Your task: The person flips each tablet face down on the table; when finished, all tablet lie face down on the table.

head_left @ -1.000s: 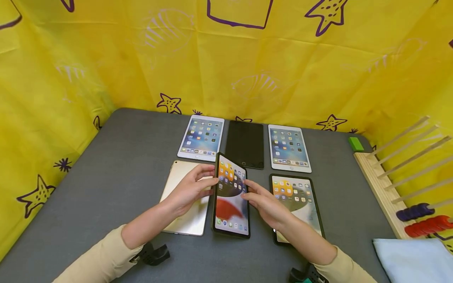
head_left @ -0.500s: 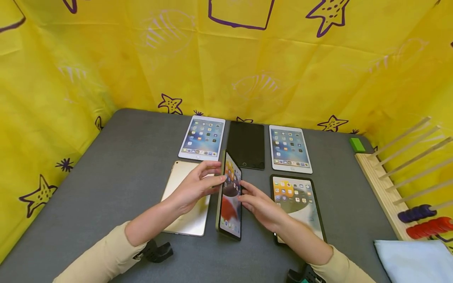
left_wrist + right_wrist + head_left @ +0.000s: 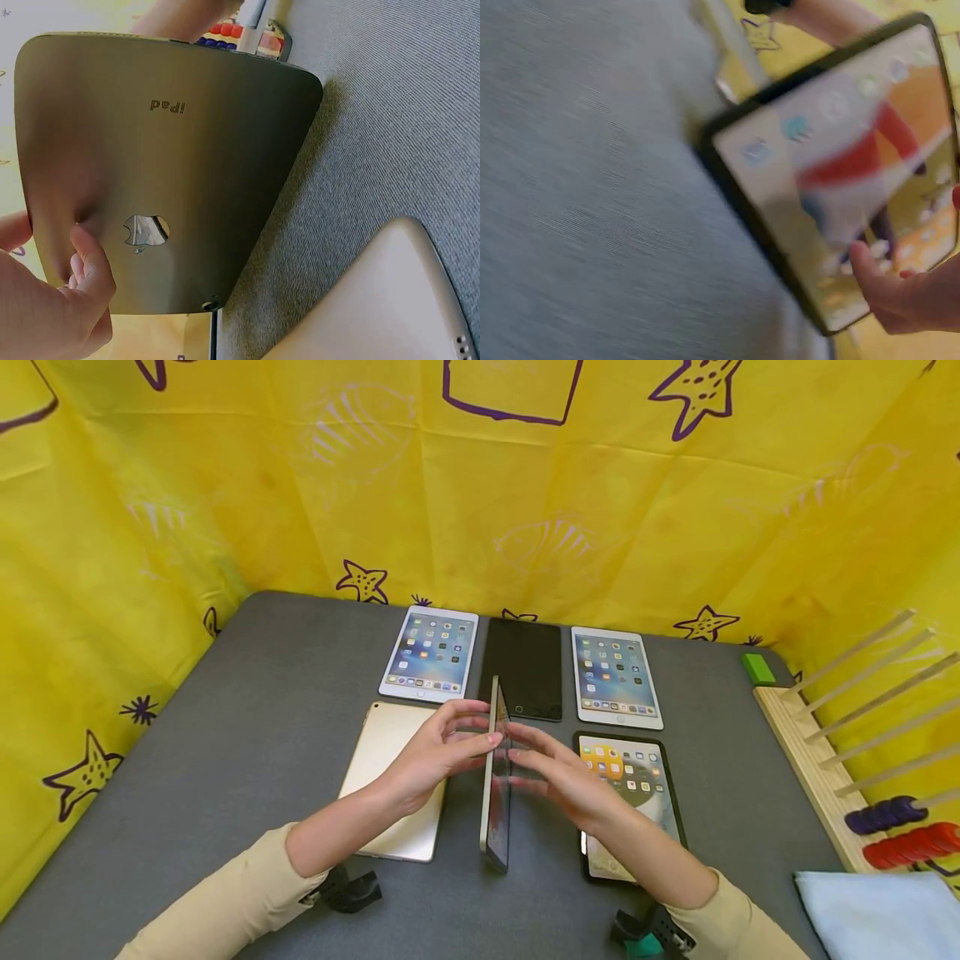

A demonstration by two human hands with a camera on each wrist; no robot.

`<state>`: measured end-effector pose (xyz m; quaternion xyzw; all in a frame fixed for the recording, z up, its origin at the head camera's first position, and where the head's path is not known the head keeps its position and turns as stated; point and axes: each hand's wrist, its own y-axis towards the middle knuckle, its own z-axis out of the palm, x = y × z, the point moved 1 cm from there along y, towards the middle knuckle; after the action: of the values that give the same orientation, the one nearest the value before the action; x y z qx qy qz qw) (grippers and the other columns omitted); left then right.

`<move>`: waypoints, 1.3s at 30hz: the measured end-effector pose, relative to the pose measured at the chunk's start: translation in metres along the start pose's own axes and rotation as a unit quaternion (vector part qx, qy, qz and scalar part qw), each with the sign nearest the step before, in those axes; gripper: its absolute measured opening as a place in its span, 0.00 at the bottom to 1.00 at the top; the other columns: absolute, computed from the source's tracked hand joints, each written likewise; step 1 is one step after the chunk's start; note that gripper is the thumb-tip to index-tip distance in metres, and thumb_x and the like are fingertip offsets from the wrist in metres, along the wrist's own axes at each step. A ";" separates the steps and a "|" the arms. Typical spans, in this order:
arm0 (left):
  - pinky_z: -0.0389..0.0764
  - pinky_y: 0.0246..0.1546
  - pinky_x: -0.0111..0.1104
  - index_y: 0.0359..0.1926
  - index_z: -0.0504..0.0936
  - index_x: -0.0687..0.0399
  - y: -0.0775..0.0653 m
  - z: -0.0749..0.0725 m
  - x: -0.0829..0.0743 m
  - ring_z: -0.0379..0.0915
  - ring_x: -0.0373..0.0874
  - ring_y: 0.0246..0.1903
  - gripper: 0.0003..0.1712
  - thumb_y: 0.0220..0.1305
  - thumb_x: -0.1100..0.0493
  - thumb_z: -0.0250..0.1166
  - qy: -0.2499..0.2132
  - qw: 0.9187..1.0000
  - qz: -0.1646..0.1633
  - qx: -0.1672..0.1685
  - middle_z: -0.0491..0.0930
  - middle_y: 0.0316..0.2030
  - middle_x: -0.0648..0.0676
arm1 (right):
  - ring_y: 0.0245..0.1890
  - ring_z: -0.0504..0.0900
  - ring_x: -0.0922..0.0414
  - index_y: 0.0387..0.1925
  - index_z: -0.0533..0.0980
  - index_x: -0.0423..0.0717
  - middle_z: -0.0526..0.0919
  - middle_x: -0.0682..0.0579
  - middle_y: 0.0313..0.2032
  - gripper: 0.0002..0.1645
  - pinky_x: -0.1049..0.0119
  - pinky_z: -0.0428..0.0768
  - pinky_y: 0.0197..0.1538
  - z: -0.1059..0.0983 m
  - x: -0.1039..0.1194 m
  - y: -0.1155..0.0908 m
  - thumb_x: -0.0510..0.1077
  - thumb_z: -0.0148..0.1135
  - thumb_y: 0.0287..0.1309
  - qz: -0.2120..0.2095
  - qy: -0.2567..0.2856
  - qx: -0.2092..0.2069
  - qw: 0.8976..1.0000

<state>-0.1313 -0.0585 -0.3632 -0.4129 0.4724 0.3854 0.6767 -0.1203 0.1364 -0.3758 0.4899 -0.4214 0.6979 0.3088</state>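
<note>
Head view — an iPad (image 3: 495, 814) is held on edge beside a gold tablet (image 3: 382, 735), long axis running away from the person, screen facing right. Left hand (image 3: 435, 756) pinches it; right hand (image 3: 564, 777) touches its screen, fingers straight — wooden rack (image 3: 810, 768) bears red rings (image 3: 909, 847).

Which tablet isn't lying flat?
The rectangular, black-framed tablet with an olive-gold back, held nearly upright between the left hand and right hand; the other five lie flat on the grey table.
</note>
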 end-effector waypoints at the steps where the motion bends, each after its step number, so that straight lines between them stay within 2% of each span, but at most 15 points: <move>1: 0.78 0.52 0.43 0.64 0.66 0.59 0.000 0.001 0.000 0.75 0.47 0.49 0.30 0.64 0.62 0.66 0.000 1.000 0.001 -0.001 0.71 0.55 0.61 | 0.68 0.60 0.43 0.73 0.54 0.40 0.54 0.42 0.72 0.36 0.49 0.68 0.65 -0.001 0.005 0.002 0.44 0.52 0.69 -0.010 -0.008 -0.006 1.000; 4: 0.78 0.53 0.44 0.64 0.66 0.60 0.001 0.003 0.000 0.75 0.47 0.50 0.30 0.63 0.62 0.66 0.004 1.000 0.006 -0.003 0.71 0.55 0.61 | 0.67 0.62 0.44 0.72 0.56 0.42 0.56 0.43 0.71 0.35 0.50 0.73 0.61 -0.005 0.019 0.009 0.46 0.53 0.70 -0.047 -0.039 -0.026 0.998; 8: 0.79 0.51 0.43 0.63 0.67 0.60 0.002 0.008 0.001 0.75 0.47 0.49 0.29 0.63 0.62 0.66 0.003 1.000 0.013 -0.007 0.72 0.53 0.61 | 0.65 0.65 0.47 0.71 0.59 0.47 0.62 0.47 0.69 0.33 0.48 0.72 0.61 -0.008 0.030 0.022 0.47 0.55 0.70 -0.089 -0.087 -0.054 0.991; 12: 0.80 0.48 0.40 0.62 0.68 0.60 0.003 0.013 0.003 0.76 0.46 0.47 0.28 0.63 0.63 0.66 0.002 1.000 0.028 -0.010 0.72 0.52 0.60 | 0.59 0.72 0.51 0.68 0.67 0.55 0.72 0.50 0.62 0.30 0.49 0.72 0.60 -0.010 0.031 0.034 0.51 0.60 0.67 -0.109 -0.168 -0.092 0.975; 15: 0.80 0.47 0.38 0.61 0.69 0.58 0.003 0.015 0.006 0.76 0.47 0.47 0.27 0.63 0.64 0.66 0.009 0.999 0.049 -0.013 0.73 0.52 0.59 | 0.55 0.74 0.52 0.64 0.70 0.57 0.76 0.51 0.58 0.28 0.49 0.72 0.57 -0.012 0.029 0.039 0.53 0.63 0.64 -0.113 -0.201 -0.114 0.966; 18: 0.78 0.49 0.37 0.60 0.70 0.58 0.002 0.016 0.008 0.75 0.48 0.49 0.26 0.62 0.64 0.67 0.036 0.996 0.083 -0.020 0.73 0.53 0.57 | 0.54 0.74 0.51 0.64 0.71 0.55 0.76 0.51 0.58 0.28 0.49 0.73 0.57 -0.014 0.027 0.041 0.52 0.63 0.64 -0.120 -0.192 -0.114 0.967; 22: 0.76 0.51 0.39 0.60 0.70 0.57 -0.001 0.018 0.010 0.74 0.48 0.50 0.27 0.61 0.63 0.68 0.078 0.987 0.135 -0.031 0.73 0.55 0.56 | 0.54 0.74 0.50 0.64 0.70 0.51 0.75 0.49 0.58 0.28 0.52 0.75 0.59 -0.016 0.026 0.041 0.50 0.63 0.64 -0.124 -0.164 -0.100 0.973; 26: 0.77 0.53 0.42 0.62 0.66 0.59 -0.005 0.021 0.013 0.73 0.50 0.50 0.30 0.60 0.65 0.68 0.082 0.982 0.169 -0.035 0.70 0.57 0.58 | 0.58 0.73 0.50 0.65 0.69 0.49 0.75 0.48 0.58 0.29 0.53 0.74 0.60 -0.018 0.024 0.042 0.49 0.62 0.65 -0.121 -0.148 -0.096 0.977; 28: 0.78 0.53 0.41 0.62 0.65 0.59 -0.008 0.023 0.015 0.72 0.50 0.51 0.32 0.60 0.66 0.68 0.091 0.976 0.197 -0.036 0.69 0.57 0.57 | 0.59 0.72 0.51 0.65 0.70 0.49 0.75 0.48 0.59 0.29 0.52 0.73 0.61 -0.018 0.023 0.041 0.49 0.62 0.65 -0.121 -0.143 -0.096 0.978; 30: 0.78 0.52 0.39 0.60 0.68 0.59 -0.011 0.023 0.017 0.71 0.49 0.52 0.29 0.59 0.66 0.69 0.121 0.962 0.241 -0.033 0.68 0.57 0.55 | 0.60 0.72 0.51 0.65 0.70 0.49 0.75 0.48 0.59 0.28 0.52 0.72 0.62 -0.019 0.022 0.041 0.49 0.62 0.65 -0.124 -0.140 -0.096 0.978; 32: 0.77 0.52 0.38 0.55 0.72 0.56 -0.013 0.023 0.018 0.71 0.47 0.53 0.25 0.58 0.65 0.70 0.175 0.938 0.297 -0.029 0.69 0.57 0.52 | 0.60 0.72 0.51 0.65 0.69 0.48 0.75 0.48 0.59 0.29 0.51 0.71 0.62 -0.020 0.022 0.041 0.49 0.62 0.65 -0.128 -0.135 -0.095 0.978; 35: 0.74 0.55 0.39 0.48 0.78 0.52 -0.016 0.020 0.020 0.69 0.46 0.54 0.17 0.59 0.61 0.70 0.255 0.888 0.383 -0.006 0.72 0.54 0.51 | 0.60 0.72 0.51 0.65 0.69 0.48 0.75 0.49 0.60 0.29 0.51 0.71 0.63 -0.022 0.022 0.039 0.49 0.61 0.65 -0.132 -0.128 -0.090 0.979; 37: 0.71 0.56 0.40 0.46 0.80 0.51 -0.017 0.018 0.020 0.69 0.46 0.55 0.14 0.60 0.58 0.70 0.291 0.855 0.429 0.025 0.75 0.53 0.51 | 0.61 0.71 0.49 0.65 0.69 0.48 0.74 0.49 0.61 0.29 0.51 0.70 0.63 -0.023 0.022 0.038 0.49 0.61 0.65 -0.131 -0.121 -0.085 0.980; 39: 0.70 0.58 0.41 0.47 0.80 0.51 -0.018 0.016 0.020 0.68 0.48 0.57 0.15 0.60 0.53 0.69 0.312 0.825 0.467 0.063 0.75 0.54 0.52 | 0.63 0.70 0.46 0.65 0.69 0.49 0.73 0.48 0.61 0.28 0.50 0.70 0.64 -0.024 0.022 0.037 0.49 0.60 0.66 -0.129 -0.114 -0.080 0.982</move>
<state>-0.1048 -0.0473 -0.3759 -0.1974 0.8182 0.4752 0.2565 -0.1688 0.1417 -0.3694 0.5905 -0.4417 0.5555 0.3843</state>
